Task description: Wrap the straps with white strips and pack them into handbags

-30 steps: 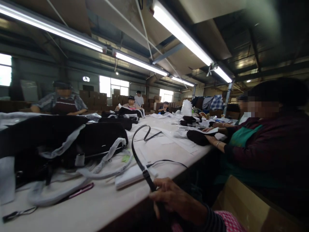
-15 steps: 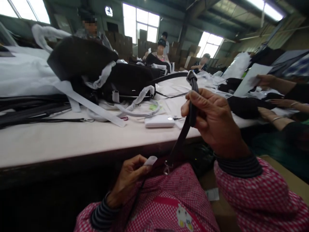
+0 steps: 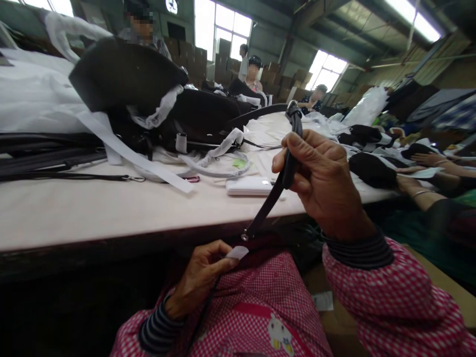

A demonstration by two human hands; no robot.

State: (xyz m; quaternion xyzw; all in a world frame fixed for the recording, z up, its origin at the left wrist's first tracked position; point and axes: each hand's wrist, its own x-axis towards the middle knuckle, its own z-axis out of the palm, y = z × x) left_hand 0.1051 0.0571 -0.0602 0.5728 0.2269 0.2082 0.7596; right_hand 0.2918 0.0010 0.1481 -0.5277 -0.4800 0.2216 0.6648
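Observation:
My right hand (image 3: 323,181) is closed around a folded black strap (image 3: 268,206), held up in front of the table edge. A metal ring shows at the strap's top, and a metal clasp (image 3: 244,235) hangs at its lower end. Below it, over my lap, my left hand (image 3: 203,271) pinches a small translucent white sleeve-like piece (image 3: 238,253) between thumb and fingers. The clasp is just above this piece, apart from it. A thin dark cord or strap runs down from beneath my left hand; its far end is hidden.
On the table (image 3: 92,218) lie black bags (image 3: 126,74) with white-wrapped handles, more black straps (image 3: 67,177), a white strip (image 3: 137,154) and a white power bank-like box (image 3: 250,186). A co-worker's arms (image 3: 424,191) reach in from the right. Other people are farther back.
The strap's clasp end has swung left and up, closer above the white piece in my left hand. At right, the co-worker's raised white sheet has come down to the table.

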